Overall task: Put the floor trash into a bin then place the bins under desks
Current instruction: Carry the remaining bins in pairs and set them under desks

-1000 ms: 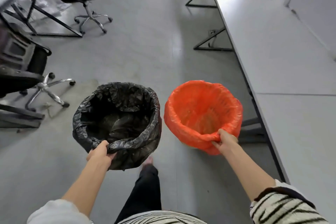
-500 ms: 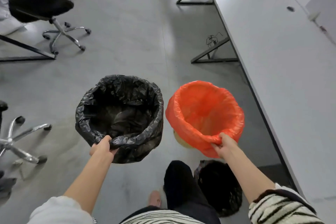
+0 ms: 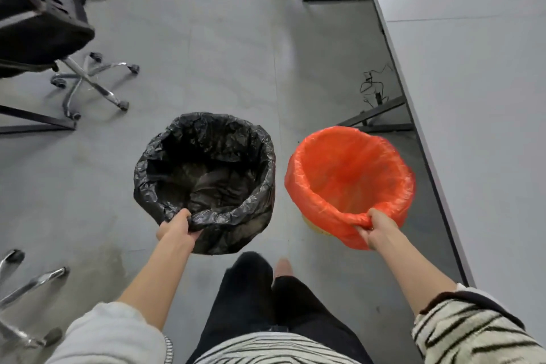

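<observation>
Left hand (image 3: pixel 176 227) grips the near rim of the black bin (image 3: pixel 206 177), fingers curled round the liner; right hand (image 3: pixel 376 226) pinches the bunched rim of the orange bin (image 3: pixel 350 180) likewise. Both bins are carried side by side, clear of the floor (image 3: pixel 206 53). Since a second ago the walk has gone further along the aisle: the chair (image 3: pixel 44 32) and the desk frame (image 3: pixel 381 115) sit nearer, and a third black bin seen by the feet half a second back is out of view. Desk (image 3: pixel 472 97) runs along the right. No trash visible on the floor; judged to be in the placing stage, both bins not yet under desks.
</observation>
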`<state>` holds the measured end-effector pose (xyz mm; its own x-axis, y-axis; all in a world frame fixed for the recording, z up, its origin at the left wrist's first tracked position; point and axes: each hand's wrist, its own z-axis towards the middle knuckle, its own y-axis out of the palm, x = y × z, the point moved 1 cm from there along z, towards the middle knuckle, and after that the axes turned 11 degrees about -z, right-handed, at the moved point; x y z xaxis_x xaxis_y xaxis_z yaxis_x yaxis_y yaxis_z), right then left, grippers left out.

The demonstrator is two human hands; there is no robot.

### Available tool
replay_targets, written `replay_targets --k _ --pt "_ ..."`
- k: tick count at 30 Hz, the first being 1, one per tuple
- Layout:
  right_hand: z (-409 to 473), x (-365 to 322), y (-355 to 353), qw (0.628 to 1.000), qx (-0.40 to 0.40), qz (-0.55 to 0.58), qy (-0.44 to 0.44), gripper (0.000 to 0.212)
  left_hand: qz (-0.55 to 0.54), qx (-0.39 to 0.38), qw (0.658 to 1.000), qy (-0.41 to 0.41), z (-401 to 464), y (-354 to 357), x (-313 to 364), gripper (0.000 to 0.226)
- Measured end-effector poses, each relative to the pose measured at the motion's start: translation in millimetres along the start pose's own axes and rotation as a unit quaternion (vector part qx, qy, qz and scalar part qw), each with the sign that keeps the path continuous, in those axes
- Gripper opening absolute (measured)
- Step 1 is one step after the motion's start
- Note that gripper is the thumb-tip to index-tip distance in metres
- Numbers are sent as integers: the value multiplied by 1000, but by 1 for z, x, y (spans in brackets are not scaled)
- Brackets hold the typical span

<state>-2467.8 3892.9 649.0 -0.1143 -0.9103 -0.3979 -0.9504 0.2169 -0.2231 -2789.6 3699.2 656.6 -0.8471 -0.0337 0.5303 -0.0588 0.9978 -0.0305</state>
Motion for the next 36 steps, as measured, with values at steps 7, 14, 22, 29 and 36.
replay_targets --k 7,14,22,29,36 --pt "60 -93 110 1000 28 -2 -4 50 19 10 1000 -1 67 168 51 56" --pt "172 -161 221 995 95 6 42 52 102 6 995 18 173 345 86 50" --pt "320 -193 308 991 105 15 82 52 176 -15 981 74 275 495 52 42" --pt "442 -177 355 991 108 -4 81 49 135 9 990 44 356 527 -29 17" --pt "500 -151 368 977 74 81 185 45 75 35 994 -70 402 502 -74 39"
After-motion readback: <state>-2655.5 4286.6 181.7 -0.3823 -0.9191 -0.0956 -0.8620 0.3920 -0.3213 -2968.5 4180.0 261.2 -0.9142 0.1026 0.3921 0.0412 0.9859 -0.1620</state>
